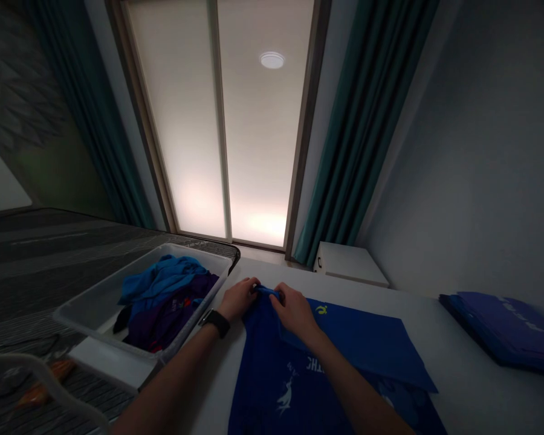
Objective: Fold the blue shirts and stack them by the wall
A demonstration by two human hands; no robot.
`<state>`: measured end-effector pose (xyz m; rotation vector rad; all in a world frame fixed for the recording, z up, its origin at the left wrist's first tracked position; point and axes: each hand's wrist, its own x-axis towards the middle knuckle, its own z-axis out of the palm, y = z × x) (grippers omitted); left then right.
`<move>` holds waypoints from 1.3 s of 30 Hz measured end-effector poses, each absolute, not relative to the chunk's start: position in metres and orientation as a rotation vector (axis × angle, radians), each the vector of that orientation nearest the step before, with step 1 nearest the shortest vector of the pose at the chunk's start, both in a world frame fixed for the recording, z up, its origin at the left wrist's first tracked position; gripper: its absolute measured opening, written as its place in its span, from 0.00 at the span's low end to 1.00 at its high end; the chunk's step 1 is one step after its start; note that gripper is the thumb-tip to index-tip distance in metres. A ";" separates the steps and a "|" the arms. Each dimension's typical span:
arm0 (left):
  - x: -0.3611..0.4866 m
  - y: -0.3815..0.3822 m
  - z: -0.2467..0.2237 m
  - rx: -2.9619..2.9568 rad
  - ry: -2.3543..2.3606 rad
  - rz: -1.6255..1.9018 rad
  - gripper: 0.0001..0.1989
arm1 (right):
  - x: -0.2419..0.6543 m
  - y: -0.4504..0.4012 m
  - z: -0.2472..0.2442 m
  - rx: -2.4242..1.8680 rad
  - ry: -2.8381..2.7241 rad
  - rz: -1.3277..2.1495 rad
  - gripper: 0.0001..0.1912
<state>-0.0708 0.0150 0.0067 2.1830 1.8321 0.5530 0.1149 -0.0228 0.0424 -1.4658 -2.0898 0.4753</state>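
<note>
While the left hand (241, 299) and right hand (294, 309) pinch a blue printed shirt (272, 362), even tension seems to matter most

Both hands are closed on the shirt's far end, thumbs and fingers gripping a narrow, bunched edge between them, and the two grips sit close together. The shirt lies on the white table (474, 402), its body running from that edge toward the person, with pale lettering and a bird emblem facing up.

To do this well, the pinches should probably stay level with each other, so that the edge does not twist and the cloth below hangs straight. A light pull outward would likely smooth the bunching. The right forearm crosses over the printed area; whether it presses on the fabric I cannot tell, but lifting it clear should spare the cloth from dragging.

Some care also seems due to the flat blue cloth (367, 341) just beside, under the right arm, since it could get caught. Well apart at the right lies a garment stack (508, 326); to the left, a plastic tub (84, 308) holds loose, crumpled clothes (167, 281).
</note>
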 end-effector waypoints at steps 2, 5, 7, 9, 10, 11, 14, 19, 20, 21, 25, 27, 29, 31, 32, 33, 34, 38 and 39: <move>-0.072 0.017 0.005 2.184 1.845 0.570 0.11 | 0.114 -0.024 0.042 -1.446 -2.099 0.490 0.05; -0.073 0.018 0.001 2.174 1.867 0.599 0.11 | 0.110 -0.029 0.041 -1.385 -2.130 0.499 0.03; -0.073 0.019 -0.001 2.169 1.872 0.613 0.11 | 0.107 -0.032 0.039 -1.314 -2.176 0.499 0.03; -0.072 0.020 -0.001 2.166 1.877 0.625 0.10 | 0.103 -0.036 0.036 -1.248 -2.229 0.484 0.04; -0.072 0.020 0.000 2.163 1.879 0.631 0.10 | 0.101 -0.039 0.034 -1.225 -2.255 0.466 0.04; -0.072 0.020 0.000 2.159 1.882 0.635 0.10 | 0.099 -0.040 0.031 -1.212 -2.279 0.440 0.05; -0.073 0.022 0.001 2.139 1.897 0.648 0.10 | 0.093 -0.045 0.021 -1.182 -2.348 0.341 0.05; -0.078 0.028 -0.002 2.112 1.878 0.673 0.10 | 0.086 -0.048 0.001 -1.089 -2.445 0.193 0.04; -0.079 0.029 -0.003 2.104 1.875 0.680 0.09 | 0.085 -0.049 -0.001 -1.073 -2.459 0.170 0.03; -0.080 0.030 -0.004 2.095 1.877 0.689 0.08 | 0.084 -0.049 -0.004 -1.057 -2.473 0.148 0.03; -0.079 0.033 -0.008 2.052 1.904 0.719 0.06 | 0.081 -0.051 -0.009 -1.026 -2.509 0.084 0.03; -0.079 0.034 -0.009 2.030 1.909 0.725 0.06 | 0.081 -0.051 -0.010 -1.030 -2.513 0.064 0.03; -0.079 0.035 -0.009 2.013 1.898 0.725 0.08 | 0.080 -0.052 -0.010 -1.033 -2.510 0.047 0.03; -0.080 0.035 -0.008 1.998 1.877 0.723 0.12 | 0.080 -0.052 -0.009 -1.026 -2.513 0.031 0.02; -0.080 0.036 -0.007 1.990 1.869 0.723 0.14 | 0.080 -0.052 -0.008 -1.021 -2.519 0.022 0.02; -0.080 0.035 -0.006 1.980 1.866 0.721 0.15 | 0.080 -0.053 -0.007 -1.018 -2.528 0.008 0.02; -0.080 0.035 -0.005 1.967 1.871 0.718 0.17 | 0.080 -0.052 -0.007 -1.019 -2.537 -0.010 0.02; -0.075 0.033 -0.002 1.914 1.928 0.700 0.17 | 0.078 -0.051 -0.007 -1.016 -2.559 -0.106 0.03; -0.073 0.032 -0.001 1.904 1.940 0.694 0.16 | 0.078 -0.051 -0.008 -1.012 -2.562 -0.129 0.03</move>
